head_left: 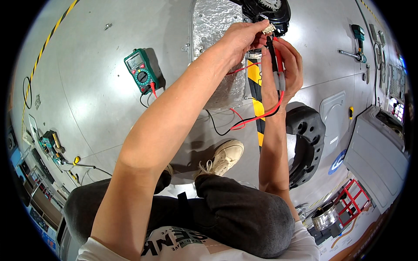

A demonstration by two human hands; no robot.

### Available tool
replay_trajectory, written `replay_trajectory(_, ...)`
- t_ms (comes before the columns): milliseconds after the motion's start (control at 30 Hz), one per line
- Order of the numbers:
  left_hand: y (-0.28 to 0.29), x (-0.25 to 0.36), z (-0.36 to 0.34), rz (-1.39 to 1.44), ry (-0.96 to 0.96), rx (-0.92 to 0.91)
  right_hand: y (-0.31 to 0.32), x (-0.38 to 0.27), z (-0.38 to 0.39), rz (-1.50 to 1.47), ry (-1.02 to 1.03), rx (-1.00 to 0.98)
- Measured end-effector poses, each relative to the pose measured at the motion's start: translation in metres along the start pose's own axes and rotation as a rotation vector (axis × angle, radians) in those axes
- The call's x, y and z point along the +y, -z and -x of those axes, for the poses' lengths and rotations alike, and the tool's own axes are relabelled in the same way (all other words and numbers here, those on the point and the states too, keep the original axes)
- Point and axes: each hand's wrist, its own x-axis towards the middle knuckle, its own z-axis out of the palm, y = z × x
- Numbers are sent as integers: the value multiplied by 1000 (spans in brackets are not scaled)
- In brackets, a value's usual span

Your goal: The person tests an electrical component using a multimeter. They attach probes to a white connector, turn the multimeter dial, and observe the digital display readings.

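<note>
My left hand [246, 38] pinches a small white wire connector [268, 29] at the top of the view, beside a black motor assembly [278, 14]. Just below it, my right hand [289, 65] grips two multimeter probes together, a black probe [272, 56] and a red probe [278, 55], with their tips pointing up at the connector. Whether the tips touch its contacts I cannot tell. Red and black leads loop down from the probes. On the floor to the left lies a green multimeter [140, 71] with leads plugged in; its screen is too small to read.
A silver foil-covered panel [213, 26] lies under my left forearm, next to yellow-black floor tape [257, 108]. To the right sit a black ring-shaped part [311, 143], a cordless driver [359, 41] and a grey panel [376, 152]. More power tools [52, 143] lie at left.
</note>
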Motion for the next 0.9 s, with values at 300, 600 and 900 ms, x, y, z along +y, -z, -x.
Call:
replay_trajectory(300, 1, -2, -2, 30, -19, -64, 1, 0, -3, -4, 47, -27)
replay_trajectory(600, -2, 0, -1, 47, 18, -23, 2, 4, -6, -30, 38, -44)
replay_trajectory(900, 1, -1, -4, 34, 12, 0, 1, 8, -5, -36, 12, -51)
